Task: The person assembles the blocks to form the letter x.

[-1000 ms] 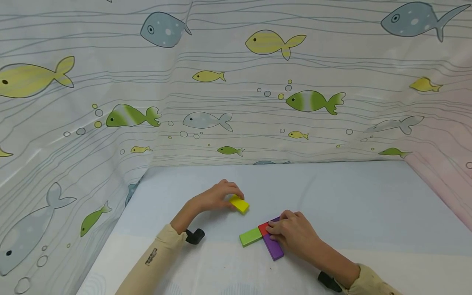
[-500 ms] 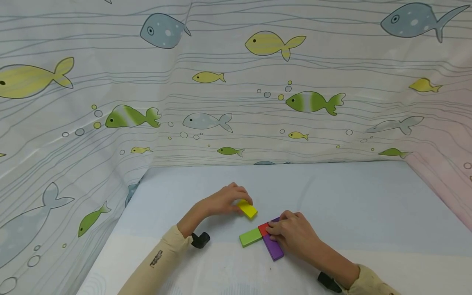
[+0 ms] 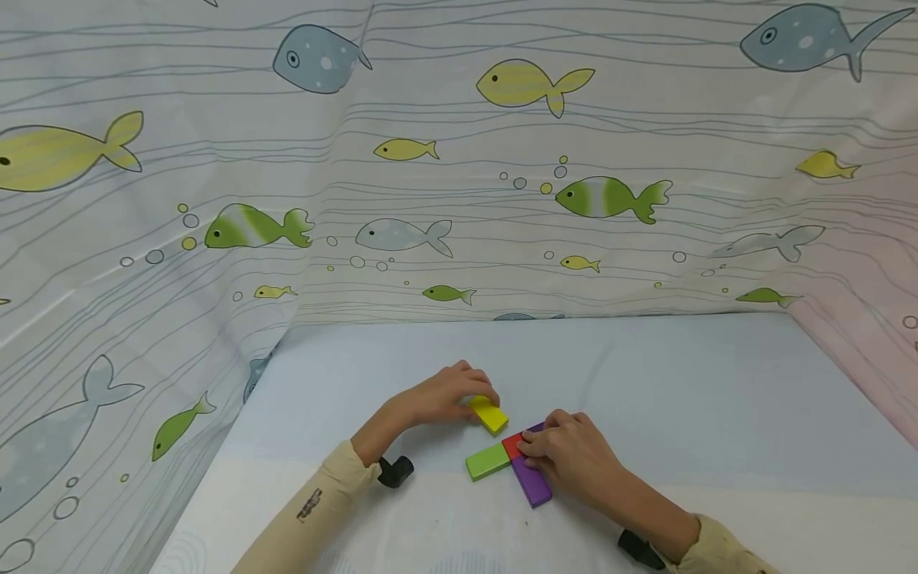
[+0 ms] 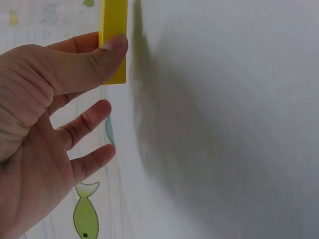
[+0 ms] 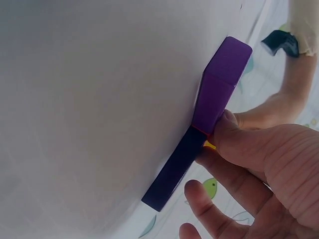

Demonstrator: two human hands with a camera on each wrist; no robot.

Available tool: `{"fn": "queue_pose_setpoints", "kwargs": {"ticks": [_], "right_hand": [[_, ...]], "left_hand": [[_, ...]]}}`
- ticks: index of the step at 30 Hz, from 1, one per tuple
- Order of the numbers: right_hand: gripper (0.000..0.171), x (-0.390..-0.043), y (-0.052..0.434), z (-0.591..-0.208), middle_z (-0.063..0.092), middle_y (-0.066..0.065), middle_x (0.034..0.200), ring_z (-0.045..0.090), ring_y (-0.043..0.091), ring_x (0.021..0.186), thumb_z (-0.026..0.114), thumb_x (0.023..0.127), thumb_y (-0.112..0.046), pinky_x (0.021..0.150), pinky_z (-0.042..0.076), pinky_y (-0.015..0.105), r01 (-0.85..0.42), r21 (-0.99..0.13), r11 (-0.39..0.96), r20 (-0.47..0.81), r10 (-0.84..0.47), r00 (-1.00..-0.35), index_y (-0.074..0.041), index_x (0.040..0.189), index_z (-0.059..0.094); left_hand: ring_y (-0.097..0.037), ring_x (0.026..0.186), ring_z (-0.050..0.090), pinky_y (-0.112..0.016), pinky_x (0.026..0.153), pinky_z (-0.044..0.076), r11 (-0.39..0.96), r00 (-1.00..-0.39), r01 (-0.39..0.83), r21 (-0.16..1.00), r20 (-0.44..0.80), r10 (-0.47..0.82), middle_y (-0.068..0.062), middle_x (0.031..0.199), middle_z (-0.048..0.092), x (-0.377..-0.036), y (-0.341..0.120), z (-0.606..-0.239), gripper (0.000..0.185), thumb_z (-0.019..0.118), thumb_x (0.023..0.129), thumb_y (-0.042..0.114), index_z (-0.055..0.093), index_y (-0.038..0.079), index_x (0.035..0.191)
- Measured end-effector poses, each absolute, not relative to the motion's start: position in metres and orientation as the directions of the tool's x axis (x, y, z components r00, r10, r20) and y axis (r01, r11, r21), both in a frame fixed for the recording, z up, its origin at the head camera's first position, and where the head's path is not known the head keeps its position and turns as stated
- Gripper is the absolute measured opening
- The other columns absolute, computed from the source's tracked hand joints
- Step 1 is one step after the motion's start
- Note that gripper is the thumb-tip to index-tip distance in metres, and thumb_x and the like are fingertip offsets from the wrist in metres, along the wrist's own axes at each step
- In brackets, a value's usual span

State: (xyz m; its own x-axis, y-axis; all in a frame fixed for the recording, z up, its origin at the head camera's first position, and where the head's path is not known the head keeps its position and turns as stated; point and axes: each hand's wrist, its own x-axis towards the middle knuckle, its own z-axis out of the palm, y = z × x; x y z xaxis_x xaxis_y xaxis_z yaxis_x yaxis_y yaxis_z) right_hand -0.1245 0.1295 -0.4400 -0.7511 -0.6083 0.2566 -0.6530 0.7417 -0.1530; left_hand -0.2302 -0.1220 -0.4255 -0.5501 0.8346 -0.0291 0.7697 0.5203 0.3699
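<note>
Your left hand (image 3: 437, 396) pinches a flat yellow rectangular block (image 3: 489, 414) by its near end, thumb on one face and fingers curled over the other; the left wrist view shows the thumb (image 4: 87, 64) pressed flat against the block (image 4: 114, 40) while the lower fingers hang loose and apart beneath it; the block sits low over the pale blue tabletop (image 3: 681, 383), and you cannot tell from these views whether its far end touches the surface. Just beside it, toward you, lies a small cluster of flat blocks: a lime green rectangular block (image 3: 487, 461), a red block (image 3: 512, 444) touching its right end, and a purple rectangular block (image 3: 531, 481) running toward you from the red one. Your right hand (image 3: 574, 454) rests on that cluster, fingers curled down together over the red and purple pieces; in the right wrist view your thumb (image 5: 239, 144) presses the edge of the purple block (image 5: 219, 89), with a darker purple block (image 5: 174, 169) lying end to end with it. The yellow block sits near the red one, not touching. A fish-patterned curtain (image 3: 459, 159) hangs behind the table.
</note>
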Motion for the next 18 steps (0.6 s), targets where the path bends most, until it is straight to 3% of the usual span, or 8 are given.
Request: {"fn": "queue_pose_setpoints", "kwargs": {"ticks": [18], "right_hand": [[0.026, -0.125, 0.13, -0.439, 0.074, -0.005, 0.102, 0.058, 0.018, 0.087, 0.081, 0.081, -0.027, 0.075, 0.049, 0.045, -0.668, -0.144, 0.73, 0.293, -0.613, -0.734, -0.019, 0.106, 0.079]], "left_hand": [[-0.015, 0.105, 0.046, -0.028, 0.086, 0.039, 0.502, -0.524, 0.796, 0.338, -0.032, 0.851, 0.007, 0.118, 0.062, -0.228, -0.111, -0.427, 0.03, 0.075, 0.088, 0.016, 0.07, 0.025, 0.116]]}}
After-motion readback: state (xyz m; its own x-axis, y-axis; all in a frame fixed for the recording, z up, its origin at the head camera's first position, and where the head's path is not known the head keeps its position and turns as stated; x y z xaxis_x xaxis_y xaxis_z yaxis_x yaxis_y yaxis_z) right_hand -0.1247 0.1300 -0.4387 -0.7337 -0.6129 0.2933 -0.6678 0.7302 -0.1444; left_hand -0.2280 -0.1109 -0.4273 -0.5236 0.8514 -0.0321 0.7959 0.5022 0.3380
